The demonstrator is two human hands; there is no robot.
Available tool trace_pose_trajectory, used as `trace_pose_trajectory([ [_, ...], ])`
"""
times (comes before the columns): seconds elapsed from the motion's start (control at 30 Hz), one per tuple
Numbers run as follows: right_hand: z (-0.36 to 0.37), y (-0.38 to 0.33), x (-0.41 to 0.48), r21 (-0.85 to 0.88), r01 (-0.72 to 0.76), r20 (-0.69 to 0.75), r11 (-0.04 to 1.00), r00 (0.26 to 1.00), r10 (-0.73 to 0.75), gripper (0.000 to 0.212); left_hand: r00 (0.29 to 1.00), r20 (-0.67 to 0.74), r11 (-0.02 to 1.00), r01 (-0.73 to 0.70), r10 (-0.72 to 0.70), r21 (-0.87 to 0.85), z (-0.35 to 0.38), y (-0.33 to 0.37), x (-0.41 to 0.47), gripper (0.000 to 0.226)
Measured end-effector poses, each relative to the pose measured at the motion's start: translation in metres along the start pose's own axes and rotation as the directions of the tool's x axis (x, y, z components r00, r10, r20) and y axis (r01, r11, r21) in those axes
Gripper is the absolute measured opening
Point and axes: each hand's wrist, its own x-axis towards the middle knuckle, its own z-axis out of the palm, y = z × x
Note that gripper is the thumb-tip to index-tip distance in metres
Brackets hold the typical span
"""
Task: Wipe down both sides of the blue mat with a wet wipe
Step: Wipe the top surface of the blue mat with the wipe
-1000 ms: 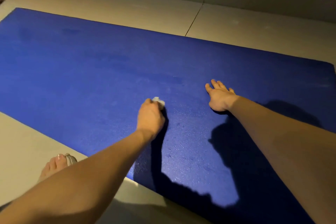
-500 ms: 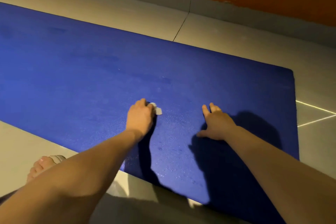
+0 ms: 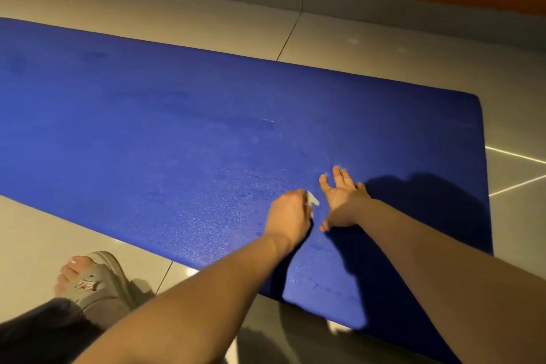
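Blue and lightly textured, the mat (image 3: 177, 142) lies flat on the tiled floor (image 3: 384, 47), with both your hands on it near its right end. Your left hand (image 3: 289, 214) has its fingers curled round the wet wipe (image 3: 313, 201). A white corner of the wipe pokes out past the knuckles, just beside your right hand (image 3: 342, 204). That hand lies flat, fingers straight and spread, grasping nothing. Press down through those spread fingers so the mat cannot creep. Stroke the wipe in overlapping passes, working toward the short edge beyond your right fingertips.
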Motion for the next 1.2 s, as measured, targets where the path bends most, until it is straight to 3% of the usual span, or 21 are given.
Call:
trace_pose_trajectory([
  [0.13,-0.001,0.000,0.002,-0.002,-0.002,-0.004,1.000,1.000,0.002,0.132,0.992,0.045,0.956,-0.129,0.121,0.263,-0.019,-0.022,0.002,0.016],
  [0.23,0.000,0.001,0.002,0.016,0.001,-0.003,1.000,1.000,-0.001,0.132,0.998,-0.056,0.924,0.030,-0.010,0.380,-0.060,-0.074,0.008,0.015],
  [0.33,0.001,-0.001,0.002,0.015,-0.004,-0.001,1.000,1.000,0.004,0.132,0.957,-0.161,0.893,0.284,-0.241,0.349,-0.099,-0.124,0.005,0.017],
  [0.4,0.000,-0.001,0.001,0.011,-0.008,0.006,1.000,1.000,0.008,0.132,0.940,-0.151,0.882,0.340,-0.306,0.328,-0.109,-0.135,0.002,0.019],
  [0.53,-0.004,-0.006,-0.002,0.027,-0.034,0.018,0.999,0.999,0.033,0.126,0.944,-0.128,0.917,0.327,-0.305,0.228,-0.094,-0.107,-0.002,0.016],
  [0.7,-0.007,-0.034,-0.022,0.075,-0.097,0.052,0.992,0.994,0.093,0.111,0.988,0.050,0.978,0.136,-0.145,0.158,-0.051,-0.051,-0.017,0.014],
  [0.83,0.015,-0.064,-0.045,0.179,-0.082,0.021,0.981,0.997,0.079,0.095,0.986,0.161,0.951,-0.005,-0.047,0.309,-0.057,-0.050,-0.026,0.010],
  [0.9,0.021,-0.071,-0.053,0.197,-0.077,0.027,0.977,0.997,0.073,0.088,0.990,0.138,0.921,-0.034,-0.021,0.387,-0.071,-0.068,-0.033,0.011],
  [1.07,0.028,-0.087,-0.067,0.241,-0.044,0.028,0.970,0.999,0.039,0.070,0.952,-0.056,0.916,0.304,-0.300,0.260,-0.106,-0.120,-0.048,0.018],
  [1.2,0.044,-0.101,-0.073,0.255,-0.032,-0.004,0.966,0.999,0.034,0.067,0.955,-0.056,0.948,0.297,-0.292,0.118,-0.090,-0.098,-0.076,0.017],
])
